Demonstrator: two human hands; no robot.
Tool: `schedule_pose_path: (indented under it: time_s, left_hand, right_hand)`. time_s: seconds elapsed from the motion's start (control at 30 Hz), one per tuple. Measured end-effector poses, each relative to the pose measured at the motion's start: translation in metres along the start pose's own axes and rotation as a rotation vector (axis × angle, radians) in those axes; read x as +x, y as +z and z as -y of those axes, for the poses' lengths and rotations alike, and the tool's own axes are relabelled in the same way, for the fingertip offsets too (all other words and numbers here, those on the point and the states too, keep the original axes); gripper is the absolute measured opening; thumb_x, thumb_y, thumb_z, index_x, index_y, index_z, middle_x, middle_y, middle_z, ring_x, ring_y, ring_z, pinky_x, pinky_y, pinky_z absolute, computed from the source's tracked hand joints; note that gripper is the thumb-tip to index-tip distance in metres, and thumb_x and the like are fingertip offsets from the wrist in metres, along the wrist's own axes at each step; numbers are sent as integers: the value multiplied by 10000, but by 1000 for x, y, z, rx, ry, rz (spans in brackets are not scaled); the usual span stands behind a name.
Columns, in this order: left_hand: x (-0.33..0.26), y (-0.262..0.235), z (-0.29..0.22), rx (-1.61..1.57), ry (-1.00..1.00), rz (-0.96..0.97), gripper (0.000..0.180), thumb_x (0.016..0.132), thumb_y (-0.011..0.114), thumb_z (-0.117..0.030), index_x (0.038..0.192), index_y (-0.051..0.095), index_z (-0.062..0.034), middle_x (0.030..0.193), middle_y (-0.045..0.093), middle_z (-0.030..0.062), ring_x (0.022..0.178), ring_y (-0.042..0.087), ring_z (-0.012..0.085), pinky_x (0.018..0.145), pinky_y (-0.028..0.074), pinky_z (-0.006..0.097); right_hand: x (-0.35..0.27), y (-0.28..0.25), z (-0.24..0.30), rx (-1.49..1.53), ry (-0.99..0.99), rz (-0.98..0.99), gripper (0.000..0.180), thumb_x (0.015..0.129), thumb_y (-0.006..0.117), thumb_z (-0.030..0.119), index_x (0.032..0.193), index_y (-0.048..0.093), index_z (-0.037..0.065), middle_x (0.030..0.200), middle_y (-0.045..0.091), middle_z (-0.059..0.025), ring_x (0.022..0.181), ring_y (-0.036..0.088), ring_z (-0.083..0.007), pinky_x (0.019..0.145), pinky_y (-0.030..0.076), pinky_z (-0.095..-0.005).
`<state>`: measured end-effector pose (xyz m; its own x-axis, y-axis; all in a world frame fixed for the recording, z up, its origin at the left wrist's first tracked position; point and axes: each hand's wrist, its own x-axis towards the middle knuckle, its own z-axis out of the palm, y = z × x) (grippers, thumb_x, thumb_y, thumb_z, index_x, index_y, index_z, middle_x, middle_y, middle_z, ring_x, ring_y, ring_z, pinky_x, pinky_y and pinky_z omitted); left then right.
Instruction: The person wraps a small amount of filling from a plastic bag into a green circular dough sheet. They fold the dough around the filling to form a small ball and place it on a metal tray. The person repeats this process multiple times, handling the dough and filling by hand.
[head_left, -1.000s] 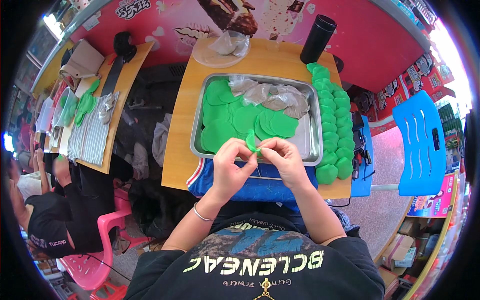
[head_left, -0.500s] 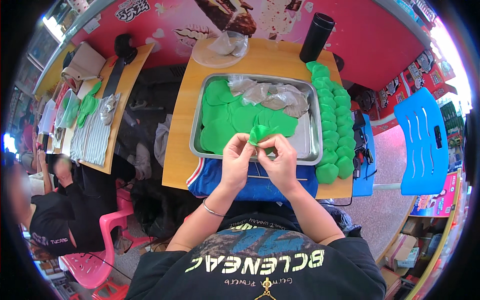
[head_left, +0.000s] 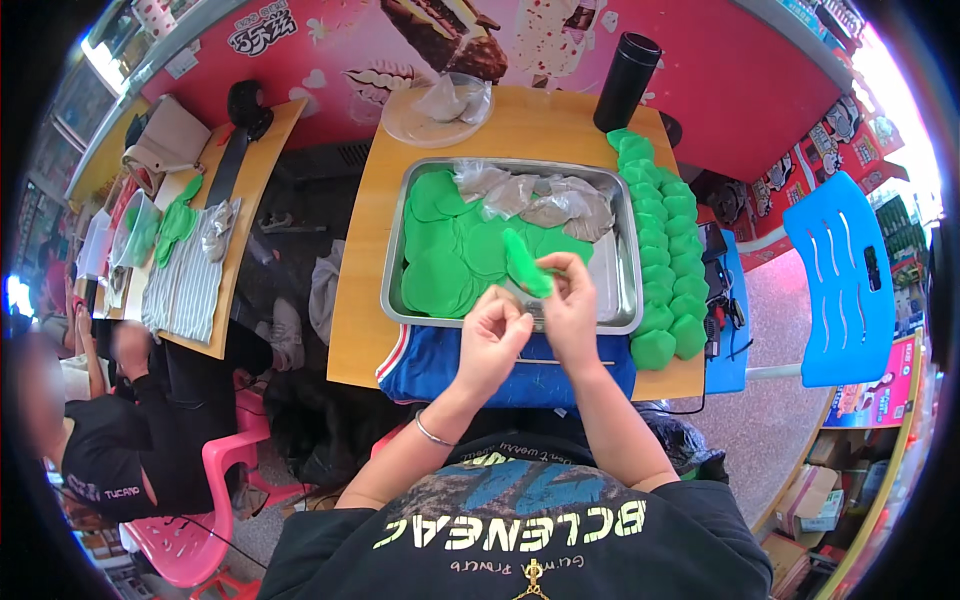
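Above the near side of a metal tray (head_left: 388, 268), my right hand (head_left: 572, 308) pinches a thin, soft green piece (head_left: 524, 264) that is folded and sticks up to the left. My left hand (head_left: 493, 335) is just left of and below it, apart from that piece. Its fingers are curled with thumb and forefinger pressed together, and whatever they may hold is too small to make out. Flat round green pieces (head_left: 437, 245) overlap across the tray. Clear plastic bags (head_left: 560, 203) with greyish-brown contents lie at its far side.
Puffed green pieces (head_left: 655, 275) line the wooden table's (head_left: 355, 300) right edge in overlapping rows. A black cylinder (head_left: 628, 82) and a lid-like plastic dish (head_left: 405, 115) stand behind the tray. Blue cloth (head_left: 480, 365) lies in front. A blue chair (head_left: 838, 280) stands right; another person (head_left: 130, 440) sits left.
My hands have come apart. The right hand has lifted the green piece slightly up and right; the left hand has drawn back toward me, off the piece.
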<state>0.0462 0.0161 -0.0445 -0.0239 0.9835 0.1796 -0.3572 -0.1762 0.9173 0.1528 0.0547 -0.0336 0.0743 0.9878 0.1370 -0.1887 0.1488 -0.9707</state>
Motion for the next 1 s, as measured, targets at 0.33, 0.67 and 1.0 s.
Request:
schedule_pose_path:
  time_s: [0.33, 0.67, 1.0]
  left_hand:
    - [10, -1, -9, 212, 87, -98, 291, 760, 686, -10, 911, 438, -37, 856, 506, 14, 775, 528, 74, 705, 447, 211]
    - [17, -11, -8, 782, 399, -96, 201, 777, 629, 32, 868, 460, -27, 773, 541, 37, 682, 530, 78, 599, 438, 213]
    - [28, -8, -14, 873, 568, -209, 153, 727, 615, 32, 873, 593, -7, 780, 556, 105, 641, 566, 203, 572, 465, 293]
  right_hand:
    - [-8, 2, 16, -455, -233, 61, 150, 711, 644, -42, 843, 586, 1, 783, 578, -85, 700, 596, -155, 626, 488, -249]
    - [-10, 6, 9, -348, -201, 8, 149, 724, 641, -44, 853, 580, 4, 765, 551, -53, 653, 533, -92, 576, 442, -217]
    - [-7, 10, 18, -454, -262, 67, 194, 673, 648, -30, 830, 545, 20, 751, 556, -79, 657, 549, -185, 585, 446, -300]
